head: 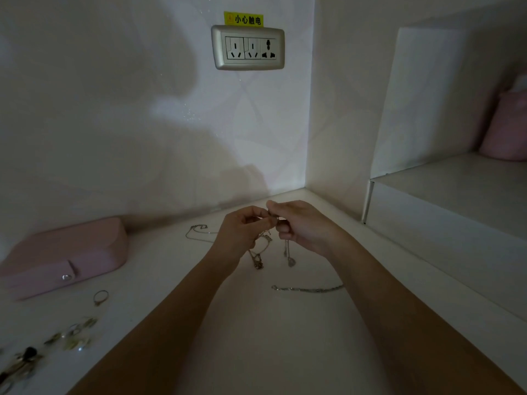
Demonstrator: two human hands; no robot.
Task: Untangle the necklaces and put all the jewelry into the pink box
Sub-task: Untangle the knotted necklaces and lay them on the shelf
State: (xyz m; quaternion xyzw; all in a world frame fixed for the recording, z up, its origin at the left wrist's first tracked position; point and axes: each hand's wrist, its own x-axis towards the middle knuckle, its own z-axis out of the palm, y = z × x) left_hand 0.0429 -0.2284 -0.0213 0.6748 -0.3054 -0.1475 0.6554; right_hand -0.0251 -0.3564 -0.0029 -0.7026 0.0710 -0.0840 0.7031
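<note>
Head view: we see the left hand (pixel 242 229) and right hand (pixel 302 226) both pinching the tangled necklaces (pixel 263 248) above the far corner of the counter (pixel 256 337). The box (pixel 65 255) (lid shut) lies left by the wall (pixel 114 124), ring (pixel 100 297) and earrings (pixel 74 334) before it, a loose chain (pixel 196 234) and a bracelet (pixel 308 289) near the hands. A ledge (pixel 442 212) bounds the right edge.
</note>
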